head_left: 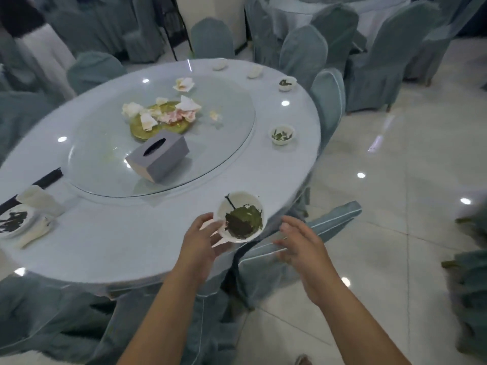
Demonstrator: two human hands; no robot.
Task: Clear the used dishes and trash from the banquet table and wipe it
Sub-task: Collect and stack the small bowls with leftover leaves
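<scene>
Fingers of the left hand (200, 239) grip a white ceramic bowl (240, 216) (dark leafy scraps inside) over the round desk (126, 233); right hand (299, 242) hovers beside, relaxed.

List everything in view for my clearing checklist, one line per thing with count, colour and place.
Round banquet table: one, pale blue-white, centre.
Round glass turntable: one, clear, on the table's middle.
Rectangular grey tissue box: one, on the turntable's near side.
Round gold plate: one, on the turntable, under crumpled white napkins.
Small white cups holding green leaves: two on the table's right rim; a third, larger, held at the near edge.
Black chopsticks: at the left rim.
White plate with dark scraps: one, far left.
Grey-green covered chairs: several, around the table.
Left hand: holds the white bowl of leaves.
Right hand: open, beside the bowl.
</scene>
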